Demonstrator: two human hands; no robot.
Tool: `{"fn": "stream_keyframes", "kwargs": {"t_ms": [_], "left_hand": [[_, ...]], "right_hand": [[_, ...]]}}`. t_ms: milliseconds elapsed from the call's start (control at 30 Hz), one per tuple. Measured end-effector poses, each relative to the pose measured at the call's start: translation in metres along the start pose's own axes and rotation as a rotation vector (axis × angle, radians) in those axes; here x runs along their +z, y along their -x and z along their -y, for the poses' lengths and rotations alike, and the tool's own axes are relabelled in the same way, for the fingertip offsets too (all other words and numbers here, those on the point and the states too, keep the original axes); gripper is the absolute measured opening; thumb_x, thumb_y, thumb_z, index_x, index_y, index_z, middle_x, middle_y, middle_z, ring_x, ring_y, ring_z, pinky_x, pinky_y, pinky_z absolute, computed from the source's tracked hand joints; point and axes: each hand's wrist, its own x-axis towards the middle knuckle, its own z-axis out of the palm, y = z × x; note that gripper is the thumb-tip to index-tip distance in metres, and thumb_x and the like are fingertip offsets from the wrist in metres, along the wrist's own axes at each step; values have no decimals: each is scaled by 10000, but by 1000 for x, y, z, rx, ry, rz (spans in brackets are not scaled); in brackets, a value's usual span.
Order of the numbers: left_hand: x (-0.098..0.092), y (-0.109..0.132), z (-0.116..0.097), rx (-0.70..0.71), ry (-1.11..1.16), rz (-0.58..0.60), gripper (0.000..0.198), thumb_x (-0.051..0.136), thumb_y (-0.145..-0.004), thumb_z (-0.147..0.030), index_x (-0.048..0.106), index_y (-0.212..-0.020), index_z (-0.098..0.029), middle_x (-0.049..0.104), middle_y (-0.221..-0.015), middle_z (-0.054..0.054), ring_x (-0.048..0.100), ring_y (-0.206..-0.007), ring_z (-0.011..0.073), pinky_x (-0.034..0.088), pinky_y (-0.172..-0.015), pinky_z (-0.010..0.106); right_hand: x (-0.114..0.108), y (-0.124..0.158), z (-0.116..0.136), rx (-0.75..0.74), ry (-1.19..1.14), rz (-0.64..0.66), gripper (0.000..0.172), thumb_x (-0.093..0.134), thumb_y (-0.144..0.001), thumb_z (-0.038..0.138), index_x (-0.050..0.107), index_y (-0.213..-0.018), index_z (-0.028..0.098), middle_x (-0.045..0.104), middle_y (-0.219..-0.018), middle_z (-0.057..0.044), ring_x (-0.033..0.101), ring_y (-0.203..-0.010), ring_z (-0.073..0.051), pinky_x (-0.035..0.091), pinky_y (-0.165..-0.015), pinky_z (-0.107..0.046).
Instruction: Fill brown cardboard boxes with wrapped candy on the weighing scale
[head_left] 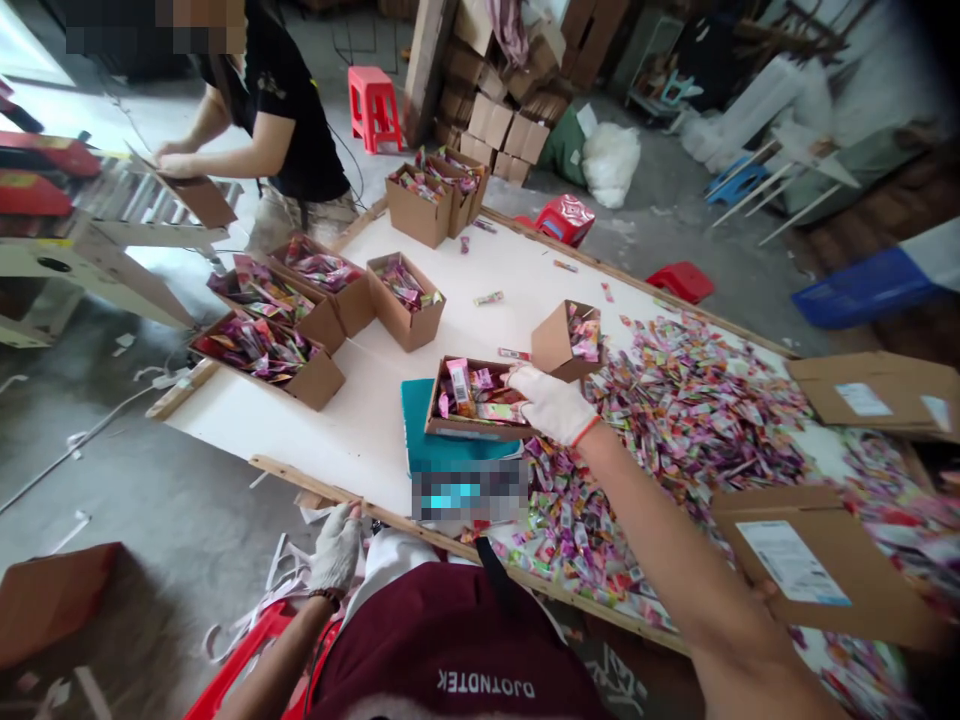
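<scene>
My right hand (553, 402), in a white glove, reaches over the right end of a small cardboard box (480, 432) filled with colourful stick packets (460, 388). Its fingers are apart and touch the box's edge and the top packets; I see none gripped. That box stands on a teal-topped device (420, 450), perhaps a scale, whose front is blurred. Down at the table's near wooden edge, my left hand (335, 550), also gloved, is closed with curled fingers. What it holds, if anything, is hidden.
A large heap of loose packets (697, 410) covers the table's right side. A tilted box (562, 340) lies behind. Filled boxes (405, 300) stand at the left and back. Cardboard flaps (795, 560) jut in at right. A co-worker (277, 120) handles a carton beside a roller conveyor.
</scene>
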Motion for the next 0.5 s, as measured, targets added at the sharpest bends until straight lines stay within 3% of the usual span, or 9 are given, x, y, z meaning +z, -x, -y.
{"fn": "stream_keyframes", "kwargs": {"t_ms": [33,100,133,200,267,367,433,500], "left_hand": [[0,-1,-3,11,1,9,445,499,-824,-508,688,-1069,-188,700,-1219,115,589,-1254,299,411,-1146,410],[-1,-2,-6,29,-3,17,450,487,-824,-508,684,-1075,-191,693,-1233,109,578,-1266,294,399,-1157,400],[-3,-2,-7,33,-9,16,452,485,-824,-509,682,-1078,-191,691,-1236,109,577,-1265,296,399,-1157,402],[-6,-1,-7,23,-25,2,444,487,-817,-496,681,-1076,-192,693,-1227,111,584,-1251,302,409,-1148,416],[-9,1,-7,-13,-35,-17,438,504,-802,-487,685,-1069,-191,699,-1214,117,592,-1240,309,419,-1138,426],[-11,8,-10,-72,-25,-37,437,553,-773,-501,700,-1052,-198,698,-1226,117,592,-1249,318,434,-1128,418],[-10,13,-13,-90,-14,-40,421,581,-754,-496,714,-1028,-206,696,-1235,108,601,-1241,319,454,-1111,405],[-7,16,-17,-90,-7,-36,393,586,-744,-466,722,-1009,-209,696,-1236,102,608,-1235,316,464,-1104,399]], "right_hand": [[1,9,-12,25,-32,-76,367,582,-922,236,628,-1282,181,653,-1311,-65,587,-1232,-157,403,-1060,-231],[12,35,-41,213,-52,-184,380,461,-986,310,576,-1317,163,649,-1289,-98,613,-1177,-163,442,-1041,-262],[23,51,-55,346,-46,-197,364,413,-995,307,589,-1274,153,670,-1222,-115,641,-1111,-180,477,-1001,-293],[56,84,-76,560,-14,-86,299,428,-957,252,638,-1149,161,704,-1052,-114,681,-964,-207,529,-872,-325],[99,115,-82,609,-17,60,237,543,-860,188,674,-1057,180,700,-905,-81,689,-805,-200,530,-730,-299],[155,145,-73,618,-46,172,283,625,-835,220,664,-1113,191,690,-937,-69,658,-701,-158,503,-631,-271],[171,153,-70,624,-72,191,207,580,-902,261,656,-1079,186,691,-956,-66,641,-722,-140,514,-663,-278],[166,154,-79,631,-104,189,158,503,-933,223,659,-941,197,688,-869,-50,632,-737,-145,508,-689,-285]]}}
